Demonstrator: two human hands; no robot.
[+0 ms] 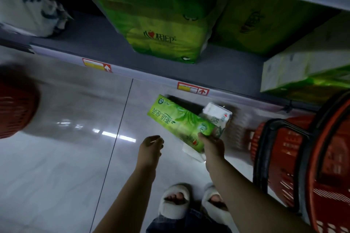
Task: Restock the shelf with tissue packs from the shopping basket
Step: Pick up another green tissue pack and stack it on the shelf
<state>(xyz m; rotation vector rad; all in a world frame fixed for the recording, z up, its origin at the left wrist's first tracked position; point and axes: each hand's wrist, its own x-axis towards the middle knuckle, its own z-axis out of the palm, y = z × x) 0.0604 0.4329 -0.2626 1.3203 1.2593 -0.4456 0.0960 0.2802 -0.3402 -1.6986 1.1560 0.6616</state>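
— What has the right grip (212,143) got?
— Thumb and fingers pinch the near end of a green tissue pack (180,119), which tilts away from it toward the shelf (106,43). A whiter pack (217,115) touches it just beyond the grip.
— The left grip (151,144)?
— Empty, fingers loosely curled, beside the right one. The red basket (280,149) is on the right grip's other side.

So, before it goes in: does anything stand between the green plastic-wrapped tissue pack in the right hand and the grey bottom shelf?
Nothing visible does. The right hand holds the green tissue pack over the floor, facing bare grey shelf between the large green bundle and the pale pack.
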